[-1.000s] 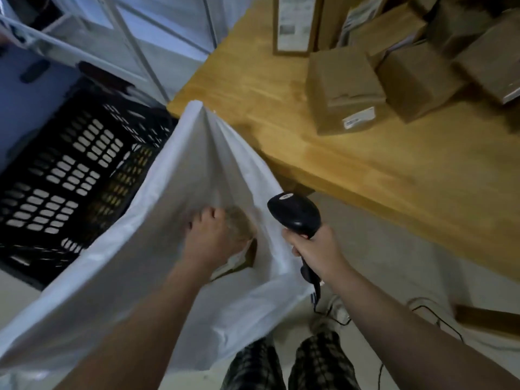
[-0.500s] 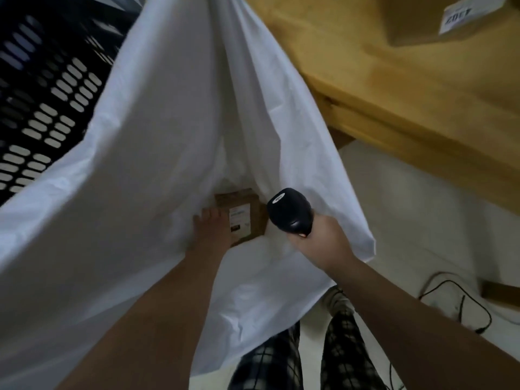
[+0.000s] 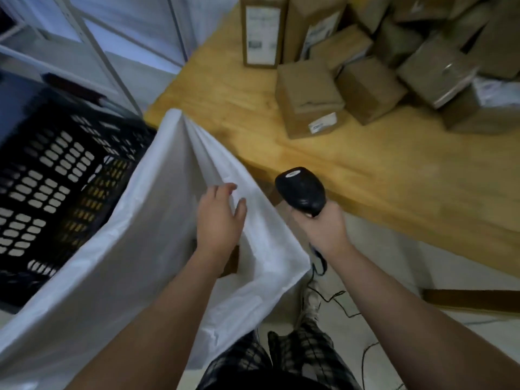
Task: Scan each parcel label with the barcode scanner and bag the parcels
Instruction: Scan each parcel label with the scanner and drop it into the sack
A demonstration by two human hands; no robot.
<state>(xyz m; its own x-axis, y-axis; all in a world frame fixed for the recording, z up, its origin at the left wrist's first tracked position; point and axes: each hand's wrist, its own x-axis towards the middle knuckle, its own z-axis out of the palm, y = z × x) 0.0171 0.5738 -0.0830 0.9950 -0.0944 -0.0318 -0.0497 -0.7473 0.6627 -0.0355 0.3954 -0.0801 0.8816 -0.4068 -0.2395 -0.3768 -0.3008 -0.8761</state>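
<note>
Now between parcels, left hand (image 3: 221, 220) over the white bag (image 3: 135, 249)
Its fingers (image 3: 223, 190) loose, holding nothing; right hand (image 3: 322, 230) grips the scanner (image 3: 301, 191). Parcels (image 3: 368, 90) heaped on the surface (image 3: 394, 178); best take the nearest, label up

One bag (image 3: 140, 235), one scanner (image 3: 301, 190), one crate (image 3: 42, 178) and one table (image 3: 365, 164). Boxes (image 3: 306, 91) on the table number roughly ten. The heap is too jumbled and blurred for an exact count.

The person's arms (image 3: 408, 311) are bare. The trousers (image 3: 306, 358) are dark with thin light checks all over. One pale shoe (image 3: 311, 301) shows.
</note>
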